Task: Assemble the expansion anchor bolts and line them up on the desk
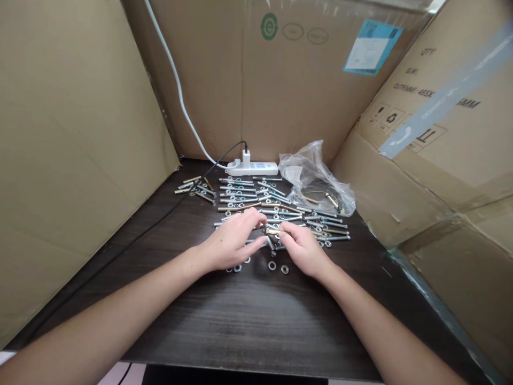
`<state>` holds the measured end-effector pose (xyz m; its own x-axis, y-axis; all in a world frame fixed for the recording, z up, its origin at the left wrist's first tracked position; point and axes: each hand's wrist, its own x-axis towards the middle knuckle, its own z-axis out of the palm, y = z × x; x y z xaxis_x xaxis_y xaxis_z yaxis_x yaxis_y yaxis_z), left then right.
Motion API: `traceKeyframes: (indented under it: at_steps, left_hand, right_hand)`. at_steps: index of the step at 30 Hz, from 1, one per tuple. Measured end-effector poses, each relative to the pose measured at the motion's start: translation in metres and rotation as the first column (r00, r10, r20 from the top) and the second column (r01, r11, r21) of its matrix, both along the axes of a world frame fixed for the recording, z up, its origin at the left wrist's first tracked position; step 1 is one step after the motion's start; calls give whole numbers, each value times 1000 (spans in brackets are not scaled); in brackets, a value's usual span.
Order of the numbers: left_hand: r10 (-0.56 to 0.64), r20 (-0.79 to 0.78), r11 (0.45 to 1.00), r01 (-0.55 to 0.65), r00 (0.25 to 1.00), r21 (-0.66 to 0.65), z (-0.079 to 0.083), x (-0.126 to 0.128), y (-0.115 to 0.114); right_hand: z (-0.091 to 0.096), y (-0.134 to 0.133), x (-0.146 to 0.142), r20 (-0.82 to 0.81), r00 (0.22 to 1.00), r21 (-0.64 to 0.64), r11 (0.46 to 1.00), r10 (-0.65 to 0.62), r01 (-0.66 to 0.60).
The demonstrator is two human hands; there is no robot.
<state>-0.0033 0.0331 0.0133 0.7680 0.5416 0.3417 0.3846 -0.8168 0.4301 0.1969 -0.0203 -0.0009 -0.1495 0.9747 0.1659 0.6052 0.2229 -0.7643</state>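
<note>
Both hands are placed over a dark wooden desk (pixel 256 326), at the near edge of a spread of bolts (pixel 256 200). The left hand (pixel 234 243) is curled, palm down, with its fingertips closed on one end of a small bolt (pixel 271 231). The right hand (pixel 302 247) meets it from the other side; its thumb and forefinger are pinched on the same bolt (the exact contact is too small to be made out). The bolt is held just above the desk, between the two hands. Loose nuts and washers (pixel 278 267) are scattered on the desk just below the hands. A crumpled plastic bag (pixel 310 174) lies behind the spread to the right, beside a white power strip (pixel 252 168). The desk is enclosed by cardboard panels (pixel 72 149).
</note>
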Motion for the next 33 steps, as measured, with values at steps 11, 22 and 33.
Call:
traceKeyframes:
  at_steps: [11, 22, 33]
  left_hand:
    - [-35, -12, 998, 35, 999, -50, -2, 1, 0]
    - [18, -52, 997, -22, 998, -68, -1, -1, 0]
    - [-32, -35, 997, 29, 999, -68, 0, -3, -1]
  right_hand:
    - [-3, -2, -3, -23, 1000, -3, 1000, 20, -20]
    - [1, 28, 65, 98, 928, 203, 920, -359, 334]
    - [-26, 42, 121, 414, 686, 322, 801, -599, 505]
